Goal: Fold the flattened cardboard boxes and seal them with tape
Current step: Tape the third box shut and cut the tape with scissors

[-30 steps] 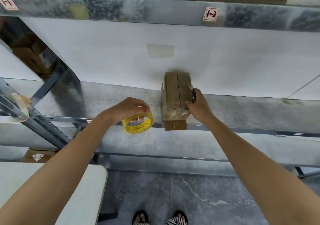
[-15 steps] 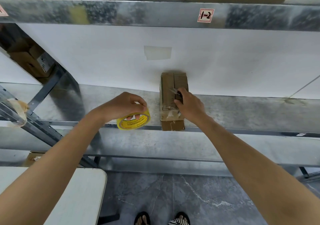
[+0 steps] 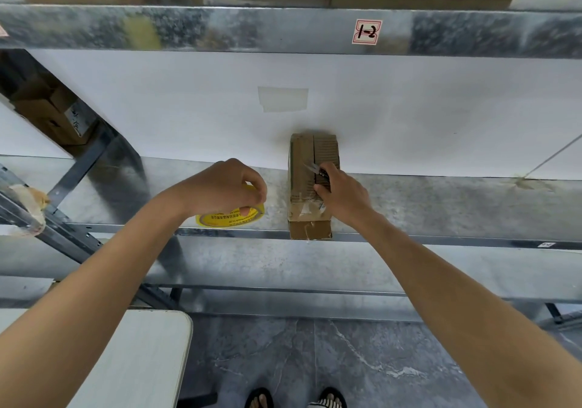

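Cardboard box lies on a metal shelf beneath the right hand, which grips a small blade on its top. Just left, the left hand clasps a yellow tape roll. A white wall stands close behind both.

A galvanised grey metal shelf ran under the right hand, a plain white wall behind it. Below the left hand stood a pale round-cornered tabletop over dark grey veined floor tiles, possibly marble.
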